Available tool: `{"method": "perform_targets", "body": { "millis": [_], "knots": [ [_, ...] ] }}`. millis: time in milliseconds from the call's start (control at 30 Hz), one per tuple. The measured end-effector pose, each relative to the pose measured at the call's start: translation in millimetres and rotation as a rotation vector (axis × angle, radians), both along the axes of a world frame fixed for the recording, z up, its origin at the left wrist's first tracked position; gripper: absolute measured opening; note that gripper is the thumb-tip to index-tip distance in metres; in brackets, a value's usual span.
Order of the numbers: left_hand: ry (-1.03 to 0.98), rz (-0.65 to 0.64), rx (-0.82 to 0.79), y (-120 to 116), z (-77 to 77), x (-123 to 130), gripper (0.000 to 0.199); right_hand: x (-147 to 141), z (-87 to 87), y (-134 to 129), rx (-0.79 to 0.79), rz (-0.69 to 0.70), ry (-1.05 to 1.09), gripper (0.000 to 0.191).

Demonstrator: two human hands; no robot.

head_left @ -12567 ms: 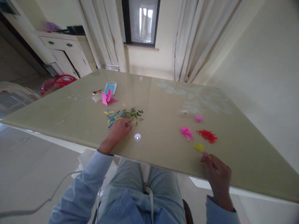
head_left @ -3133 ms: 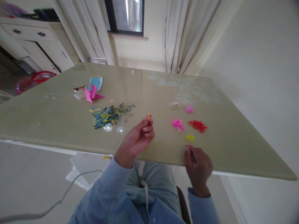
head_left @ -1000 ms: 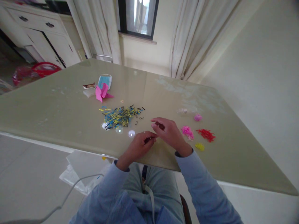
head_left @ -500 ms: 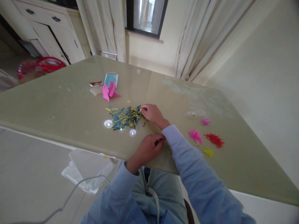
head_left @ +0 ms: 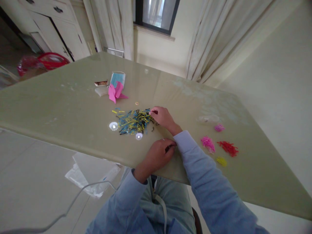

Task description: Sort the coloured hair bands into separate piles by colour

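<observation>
A loose pile of small rubber bands (head_left: 133, 123), blue, yellow and black, lies on the table. At its right edge, my right hand (head_left: 163, 117) has thumb and forefinger brought together in a pinch; what is between them is too small to make out. My left hand (head_left: 158, 155) rests nearer the table's front edge, fingers curled and thumb against them, tips beside my right sleeve. Whatever it holds is hidden. Two small bright round spots (head_left: 113, 126) show by the pile, and one tan band (head_left: 136, 103) lies behind it.
Pink (head_left: 208, 144), red (head_left: 228, 148) and yellow (head_left: 221, 161) heaps lie to the right, near a purple-pink bundle (head_left: 219, 127) and a clear plastic item (head_left: 208, 119). Behind left are a face mask (head_left: 118, 79), pink folded paper (head_left: 115, 92) and a small packet (head_left: 101, 83).
The view has shifted slightly, so the table items appear a little further right and higher. My right fingertips have moved slightly at the pile's edge; my left hand stays beside the right sleeve.
</observation>
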State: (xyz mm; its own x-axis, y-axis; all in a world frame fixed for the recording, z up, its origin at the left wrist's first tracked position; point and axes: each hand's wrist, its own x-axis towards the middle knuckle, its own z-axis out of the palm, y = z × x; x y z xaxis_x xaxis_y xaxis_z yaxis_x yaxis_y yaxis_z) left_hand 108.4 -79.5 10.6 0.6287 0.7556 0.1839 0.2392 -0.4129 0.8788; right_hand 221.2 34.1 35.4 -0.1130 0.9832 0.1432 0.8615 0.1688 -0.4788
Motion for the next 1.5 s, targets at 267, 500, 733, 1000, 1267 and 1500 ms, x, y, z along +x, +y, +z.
{"method": "perform_targets", "body": {
  "millis": [267,500,733,1000,1267,1500],
  "knots": [
    [0.032,-0.003,0.024,0.9,1.0,-0.2,0.021,0.5,0.1,-0.8,0.01,0.044,-0.101,0.019],
    [0.003,0.007,0.01,0.5,0.8,-0.1,0.021,1.3,0.3,-4.2,0.044,0.011,0.001,0.021],
    [-0.017,0.009,0.005,0.4,-0.2,-0.3,0.024,1.8,2.7,-10.6,-0.098,-0.02,0.374,0.017],
    [-0.044,0.013,-0.022,0.4,-2.1,0.0,0.025,1.5,24.2,-51.9,-0.347,-0.041,1.104,0.03],
    [0.005,0.019,-0.037,-0.6,0.8,-0.5,0.021,14.6,36.3,-101.7,-0.405,-0.065,1.429,0.032],
    [-0.022,0.022,-0.018,-0.2,2.3,-3.1,0.021,33.4,38.4,-147.9,-0.312,-0.129,1.658,0.023]
  ]
}}
